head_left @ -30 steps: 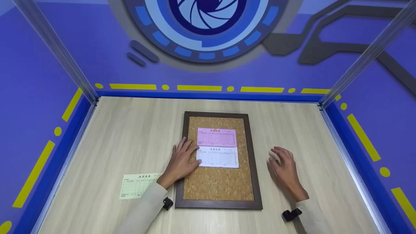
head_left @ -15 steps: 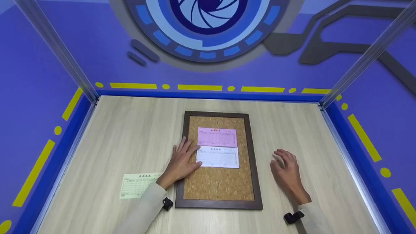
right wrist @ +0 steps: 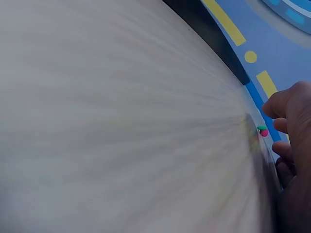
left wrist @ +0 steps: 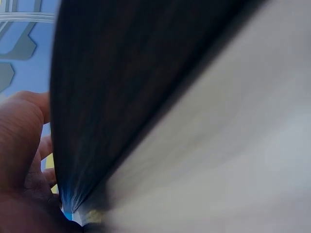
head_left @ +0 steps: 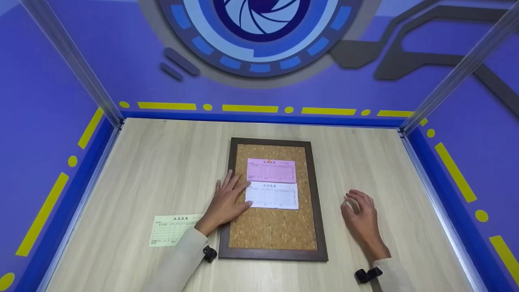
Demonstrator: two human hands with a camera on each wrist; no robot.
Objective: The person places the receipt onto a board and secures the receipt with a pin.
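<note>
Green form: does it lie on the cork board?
No: the green form lies on the table, left of the cork board.

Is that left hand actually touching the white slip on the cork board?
Touching. The head view shows the left hand lying flat, its fingers on the left edge of the white slip on the cork board.
</note>
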